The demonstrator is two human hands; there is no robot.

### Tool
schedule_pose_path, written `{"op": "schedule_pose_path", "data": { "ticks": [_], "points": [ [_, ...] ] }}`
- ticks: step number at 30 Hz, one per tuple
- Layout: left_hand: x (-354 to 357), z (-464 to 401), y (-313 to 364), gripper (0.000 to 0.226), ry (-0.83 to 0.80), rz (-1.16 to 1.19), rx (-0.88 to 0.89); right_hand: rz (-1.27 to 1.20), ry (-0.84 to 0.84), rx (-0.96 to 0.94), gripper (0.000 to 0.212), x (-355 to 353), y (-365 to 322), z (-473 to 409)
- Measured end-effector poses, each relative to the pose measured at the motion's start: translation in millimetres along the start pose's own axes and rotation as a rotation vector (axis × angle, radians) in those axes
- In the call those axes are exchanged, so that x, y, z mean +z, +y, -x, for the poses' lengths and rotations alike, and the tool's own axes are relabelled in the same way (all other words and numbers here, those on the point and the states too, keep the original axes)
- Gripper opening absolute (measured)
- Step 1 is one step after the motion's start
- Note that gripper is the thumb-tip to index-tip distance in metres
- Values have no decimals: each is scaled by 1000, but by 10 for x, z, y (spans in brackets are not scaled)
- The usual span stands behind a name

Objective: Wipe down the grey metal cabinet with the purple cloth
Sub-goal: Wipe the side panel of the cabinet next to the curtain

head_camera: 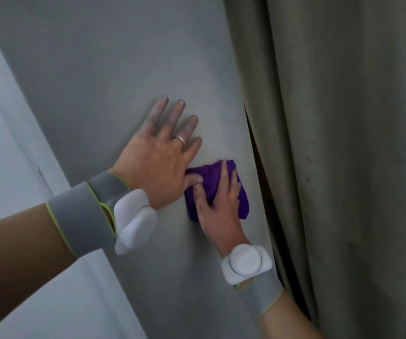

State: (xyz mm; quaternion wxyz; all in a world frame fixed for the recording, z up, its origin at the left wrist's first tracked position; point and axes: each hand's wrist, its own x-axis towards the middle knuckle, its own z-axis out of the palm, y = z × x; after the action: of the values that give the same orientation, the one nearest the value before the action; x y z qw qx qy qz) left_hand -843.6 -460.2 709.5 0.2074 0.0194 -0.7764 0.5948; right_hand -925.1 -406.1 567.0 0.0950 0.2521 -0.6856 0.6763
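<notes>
While the wiping was plainly under way, I could not judge how much of the cabinet (pixel 113 69) had been covered, since its grey face looked equally dull and even above, below and to both sides of my hands, with no streaks or damp marks to tell wiped from unwiped. My guess was that a good share remained, because the panel ran on well beyond my reach at the top and bottom of the view.

My right hand (pixel 217 206) lay flat on the purple cloth (pixel 242 204), fingers straight and spread, pressing it against the metal rather than gripping it. The cloth was bunched under that palm, with folds showing past the fingertips and off to the right. My left hand (pixel 158 157) was spread flat on the bare panel just beside it on the left, fingers straight, its thumb touching the cloth's near edge. The two hands sat close together, almost touching. A ring (pixel 180 139) showed on one left finger, and both wrists wore a grey strap with a white pod.

To the right of my right hand, a heavy olive curtain (pixel 331 143) hung in folds right at the cabinet's edge. To the left of my left arm, a pale wall (pixel 3 148) ran beside the cabinet.
</notes>
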Motion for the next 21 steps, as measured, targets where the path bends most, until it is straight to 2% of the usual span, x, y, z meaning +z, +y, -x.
{"op": "schedule_pose_path", "data": {
  "ticks": [8,15,19,21],
  "points": [
    [-73,243,-943,84,88,-10,-136,40,73,-223,73,92,-1072,-337],
    [36,658,-1773,80,407,92,-313,87,183,-503,73,339,-2072,-459],
    [394,910,-2108,80,561,275,-350,127,239,-638,79,541,-2524,-366],
    [672,992,-2219,81,595,367,-359,182,235,-683,76,630,-2710,-288]
  ]
}}
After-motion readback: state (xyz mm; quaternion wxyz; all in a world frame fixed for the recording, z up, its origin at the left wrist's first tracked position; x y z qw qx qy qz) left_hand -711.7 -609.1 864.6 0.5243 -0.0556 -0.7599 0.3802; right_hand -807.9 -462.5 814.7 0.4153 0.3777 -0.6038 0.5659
